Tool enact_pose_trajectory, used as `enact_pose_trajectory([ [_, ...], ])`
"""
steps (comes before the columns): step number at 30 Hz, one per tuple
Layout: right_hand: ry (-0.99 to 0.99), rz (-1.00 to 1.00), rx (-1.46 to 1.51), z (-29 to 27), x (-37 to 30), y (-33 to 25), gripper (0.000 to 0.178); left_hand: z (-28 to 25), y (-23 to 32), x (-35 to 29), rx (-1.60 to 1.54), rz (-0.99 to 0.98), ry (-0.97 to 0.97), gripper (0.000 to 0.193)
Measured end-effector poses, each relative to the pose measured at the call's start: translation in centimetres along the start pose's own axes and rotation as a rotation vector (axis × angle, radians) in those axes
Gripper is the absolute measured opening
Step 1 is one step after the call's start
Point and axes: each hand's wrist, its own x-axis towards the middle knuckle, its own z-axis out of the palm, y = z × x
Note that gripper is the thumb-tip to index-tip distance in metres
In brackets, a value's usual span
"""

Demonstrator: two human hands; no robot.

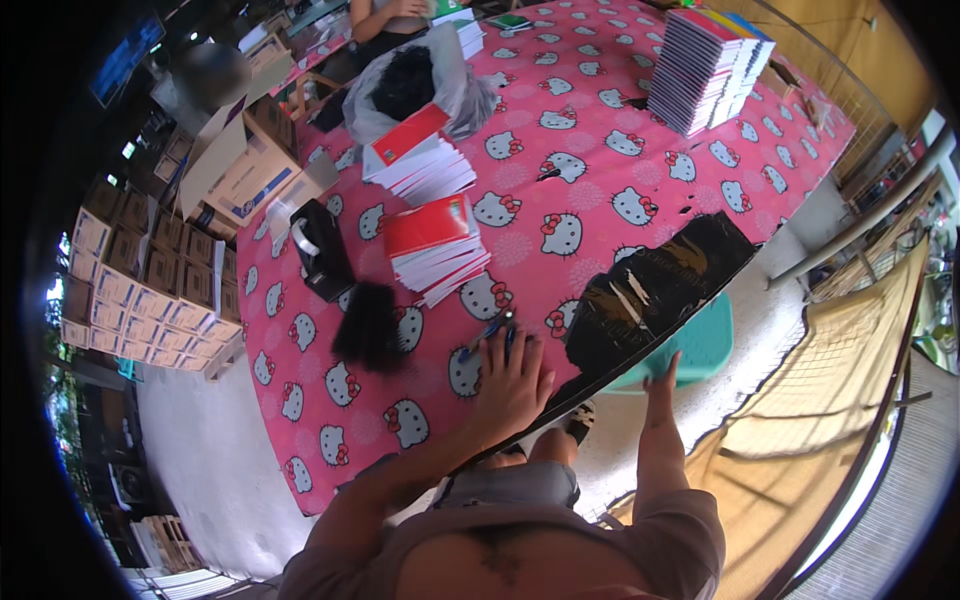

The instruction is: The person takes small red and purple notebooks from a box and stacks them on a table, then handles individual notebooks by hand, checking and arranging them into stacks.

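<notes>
My left hand [512, 382] lies palm down at the near edge of the pink-covered table [525, 232], fingers stretched out. Under its fingertips is a small dark blue tool [487, 331], partly covered; its kind is unclear. Lower, beside the table edge, my right hand [660, 378] grips the rim of a green plastic stool [708, 338], with its thumb showing and the other fingers mostly hidden. Beyond my left hand sit two fanned stacks of red-covered notebooks, the nearer stack [432, 235] and the farther stack [418, 160]. A black brush-like bundle [368, 328] rests to the left.
A torn black cardboard sheet [655, 290] lines the near right edge. Left of the notebooks is a black box with a handle [322, 250]. A clear plastic bag [465, 85] and a tall notebook stack [690, 78] stand farther back. Cartons [150, 265] are piled left; another person [385, 20] is opposite.
</notes>
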Motion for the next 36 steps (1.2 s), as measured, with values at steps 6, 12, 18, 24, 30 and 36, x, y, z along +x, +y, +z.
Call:
enact_pose_trajectory([
  [6,-0.033,0.1,-0.276,-16.5,-8.4,5.3,0.069,-0.1,0.2,1.1,-0.07,0.052,0.058,0.056],
  [12,-0.212,0.41,-0.345,-22.7,-16.8,14.2,0.088,-0.3,-0.7,0.1,-0.023,0.067,0.118,0.052],
  [18,-0.678,-0.02,-1.666,-23.6,-14.1,12.7,0.04,-0.1,-0.9,0.2,-0.06,0.055,0.19,0.051],
  [24,-0.088,-1.265,-1.119,-3.6,-19.3,1.5,0.024,0.5,-1.0,-0.2,-0.057,0.036,0.21,0.05],
  [30,-0.671,-1.628,-0.833,19.2,-35.8,-3.0,0.017,-0.5,-0.8,-0.3,-0.147,0.018,0.253,0.053],
  [36,-1.154,-0.866,-0.709,33.5,-34.1,0.2,0.029,-3.3,-2.4,2.0,-0.468,-0.257,0.507,0.055],
])
